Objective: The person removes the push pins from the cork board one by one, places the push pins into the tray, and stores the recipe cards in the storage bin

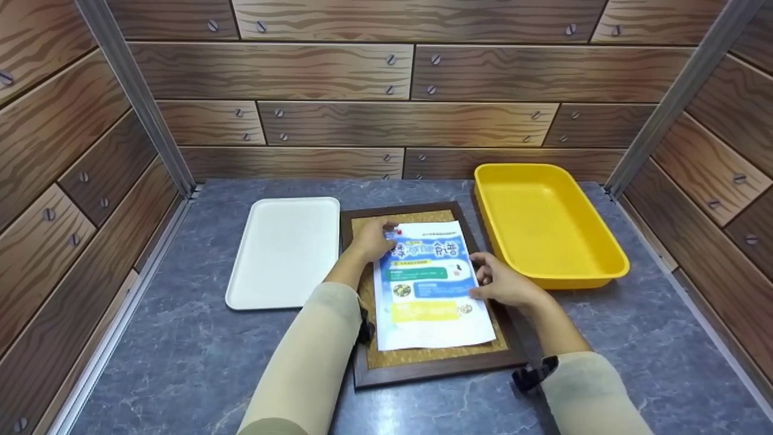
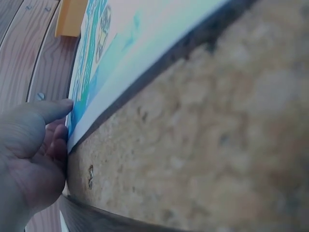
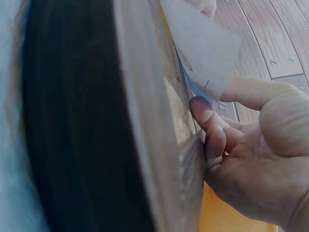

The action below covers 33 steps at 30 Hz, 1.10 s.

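A printed paper sheet (image 1: pixel 432 287) with blue, green and yellow blocks lies over a framed cork board (image 1: pixel 435 357). At the sheet's upper left, a red pushpin (image 1: pixel 398 231) shows beside the fingertips of my left hand (image 1: pixel 369 241). That hand holds the sheet's left edge, its thumb (image 2: pixel 55 110) on the printed side. My right hand (image 1: pixel 507 281) pinches the right edge. In the right wrist view, a lifted corner of the sheet (image 3: pixel 205 48) stands away from the cork, between the thumb and fingers.
Left of the board is a white tray (image 1: pixel 287 254). A deep yellow tray (image 1: pixel 549 223) stands at the right, close to the board's frame (image 1: pixel 438 376). Wood-patterned walls (image 1: pixel 338 124) enclose the grey marbled table (image 1: pixel 181 338) at the back and sides.
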{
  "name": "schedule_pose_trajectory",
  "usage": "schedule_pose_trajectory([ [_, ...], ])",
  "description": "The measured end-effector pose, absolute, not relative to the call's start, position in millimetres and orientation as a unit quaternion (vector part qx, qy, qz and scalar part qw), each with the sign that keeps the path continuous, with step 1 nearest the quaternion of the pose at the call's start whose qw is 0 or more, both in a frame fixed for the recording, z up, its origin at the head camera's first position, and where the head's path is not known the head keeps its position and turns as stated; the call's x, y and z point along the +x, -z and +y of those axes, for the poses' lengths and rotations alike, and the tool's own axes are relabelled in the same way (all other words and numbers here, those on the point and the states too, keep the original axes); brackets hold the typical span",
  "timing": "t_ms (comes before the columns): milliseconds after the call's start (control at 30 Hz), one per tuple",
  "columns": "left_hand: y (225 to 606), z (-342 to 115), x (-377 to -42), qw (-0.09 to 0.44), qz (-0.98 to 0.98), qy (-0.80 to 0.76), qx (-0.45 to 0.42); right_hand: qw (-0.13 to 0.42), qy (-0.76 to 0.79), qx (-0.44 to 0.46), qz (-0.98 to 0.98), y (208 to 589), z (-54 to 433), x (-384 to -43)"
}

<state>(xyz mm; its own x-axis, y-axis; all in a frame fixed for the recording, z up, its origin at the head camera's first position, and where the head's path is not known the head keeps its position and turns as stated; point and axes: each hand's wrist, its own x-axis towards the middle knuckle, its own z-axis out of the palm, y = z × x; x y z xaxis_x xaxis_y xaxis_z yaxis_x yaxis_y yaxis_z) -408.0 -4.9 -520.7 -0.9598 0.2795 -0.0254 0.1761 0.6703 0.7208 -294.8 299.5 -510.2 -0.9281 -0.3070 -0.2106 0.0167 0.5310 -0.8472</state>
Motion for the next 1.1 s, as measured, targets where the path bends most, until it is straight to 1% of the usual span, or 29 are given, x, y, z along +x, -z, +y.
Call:
schedule_pose_trajectory([
  [167, 522.0, -1.7, -409.2, 0.069, 0.910, -0.391, 0.121, 0.170, 0.484, -0.086, 0.854, 510.6, 300.1, -294.7],
  [400, 523.5, 9.9, -406.4, 0.031, 0.919, -0.385, 0.078, 0.173, 0.479, -0.079, 0.857, 509.7, 300.8, -294.3],
  [467, 524.0, 10.8, -406.2, 0.028, 0.922, -0.381, 0.066, 0.175, 0.479, -0.080, 0.857, 510.2, 300.7, -294.7],
  [867, 524.1, 10.4, -408.0, 0.028, 0.921, -0.387, 0.024, 0.172, 0.476, -0.080, 0.859, 508.4, 297.5, -292.0],
  [1100, 524.2, 11.7, -408.6, 0.024, 0.919, -0.393, 0.019, 0.171, 0.471, -0.083, 0.861, 509.4, 299.4, -291.8],
])
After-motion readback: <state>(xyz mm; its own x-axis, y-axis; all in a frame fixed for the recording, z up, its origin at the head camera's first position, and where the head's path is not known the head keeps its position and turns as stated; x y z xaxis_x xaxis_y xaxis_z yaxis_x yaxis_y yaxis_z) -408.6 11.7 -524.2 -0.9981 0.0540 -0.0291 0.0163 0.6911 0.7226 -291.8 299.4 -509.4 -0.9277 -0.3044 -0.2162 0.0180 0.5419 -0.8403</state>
